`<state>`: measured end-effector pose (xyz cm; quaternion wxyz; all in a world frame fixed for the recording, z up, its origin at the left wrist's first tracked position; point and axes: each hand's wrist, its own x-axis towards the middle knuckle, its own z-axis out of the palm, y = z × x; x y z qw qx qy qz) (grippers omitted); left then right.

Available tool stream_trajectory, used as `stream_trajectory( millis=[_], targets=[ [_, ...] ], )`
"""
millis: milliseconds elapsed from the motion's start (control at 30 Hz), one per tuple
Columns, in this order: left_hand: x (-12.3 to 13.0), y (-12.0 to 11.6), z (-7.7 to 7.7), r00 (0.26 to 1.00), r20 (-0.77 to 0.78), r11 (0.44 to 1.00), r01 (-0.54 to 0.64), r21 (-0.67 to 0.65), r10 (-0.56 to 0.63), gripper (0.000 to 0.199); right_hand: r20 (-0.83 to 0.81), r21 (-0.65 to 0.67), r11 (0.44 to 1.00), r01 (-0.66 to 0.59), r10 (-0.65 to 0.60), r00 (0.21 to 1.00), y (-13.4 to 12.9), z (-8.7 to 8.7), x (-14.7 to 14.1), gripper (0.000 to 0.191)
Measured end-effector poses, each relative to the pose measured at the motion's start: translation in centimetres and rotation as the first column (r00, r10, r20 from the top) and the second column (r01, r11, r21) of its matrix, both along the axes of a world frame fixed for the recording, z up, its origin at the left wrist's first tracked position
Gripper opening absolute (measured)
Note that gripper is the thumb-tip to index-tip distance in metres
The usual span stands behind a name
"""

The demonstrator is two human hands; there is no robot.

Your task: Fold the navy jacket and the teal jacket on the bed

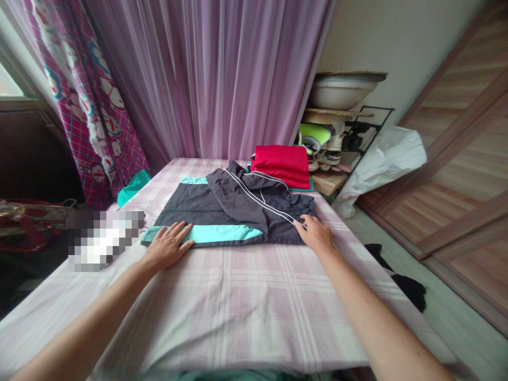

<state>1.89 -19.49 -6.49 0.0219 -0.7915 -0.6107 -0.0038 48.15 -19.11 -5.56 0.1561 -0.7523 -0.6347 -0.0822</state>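
A dark jacket (190, 203) with turquoise panels and white piping lies partly folded on the table. One sleeve with white piping crosses its body diagonally toward the right. My left hand (170, 244) rests flat on the turquoise band at the jacket's near left corner, fingers spread. At the jacket's right end, my right hand (317, 233) has its thumb and fingers bent together on the piped dark cloth. The fabric under its fingers is partly hidden.
A plaid cloth covers the table (238, 307). Behind the jacket sits a folded red garment (281, 165) on other folded cloth. A turquoise cloth (133, 188) hangs at the left edge, near a blurred-out item (105, 238). A shoe rack (329, 153) stands beyond the far right corner.
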Motion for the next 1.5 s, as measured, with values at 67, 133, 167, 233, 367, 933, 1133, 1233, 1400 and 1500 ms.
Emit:
stream_trajectory(
  millis=[67,133,167,233,367,933,1133,1233,1400,1500],
  targets=[
    [-0.1,-0.1,0.0,1.000,-0.006,1.000,0.002,0.003,-0.002,0.061,-0.036,0.166,0.985,-0.046,0.053,0.998,0.0,-0.1,0.1,0.043],
    [-0.2,0.1,0.3,1.000,-0.004,1.000,0.012,0.002,-0.012,0.061,0.007,0.244,0.955,-0.168,0.172,0.985,0.1,-0.3,-0.1,0.047],
    [-0.3,0.3,0.5,1.000,0.000,1.000,0.018,0.000,-0.018,0.061,0.048,0.213,0.943,-0.254,0.249,0.967,0.1,-0.5,-0.3,0.049],
    [-0.3,0.8,1.3,0.999,0.013,0.999,0.029,-0.018,-0.029,0.060,0.094,0.036,0.926,-0.376,0.371,0.924,0.2,-1.1,-0.7,0.050],
    [-0.3,2.3,3.4,0.998,0.048,0.994,0.041,-0.101,-0.036,0.052,0.060,-0.234,0.899,-0.369,0.392,0.918,0.6,-2.3,-0.9,0.054],
    [14.2,0.9,0.5,0.835,0.233,0.866,0.493,0.085,-0.498,0.054,-0.018,-0.080,0.818,-0.570,0.571,0.821,1.2,0.7,-6.4,0.050],
    [13.9,0.6,0.3,0.856,0.195,0.871,0.491,-0.019,-0.478,0.056,-0.064,-0.274,0.799,-0.535,0.540,0.839,2.8,-1.1,-5.5,0.052],
    [13.9,1.6,2.3,0.833,0.247,0.856,0.517,-0.029,-0.495,0.045,-0.080,-0.230,0.825,-0.516,0.513,0.855,2.8,-1.5,-4.6,0.051],
    [15.5,7.5,5.6,0.887,0.207,0.910,0.413,0.045,-0.413,0.041,-0.116,-0.186,0.828,-0.529,0.516,0.849,2.6,-1.5,-4.6,0.047],
    [17.4,12.7,6.3,0.888,0.072,0.889,0.445,0.107,-0.454,0.037,-0.134,-0.169,0.831,-0.530,0.513,0.848,2.6,-1.5,-4.8,0.047]
  ],
)
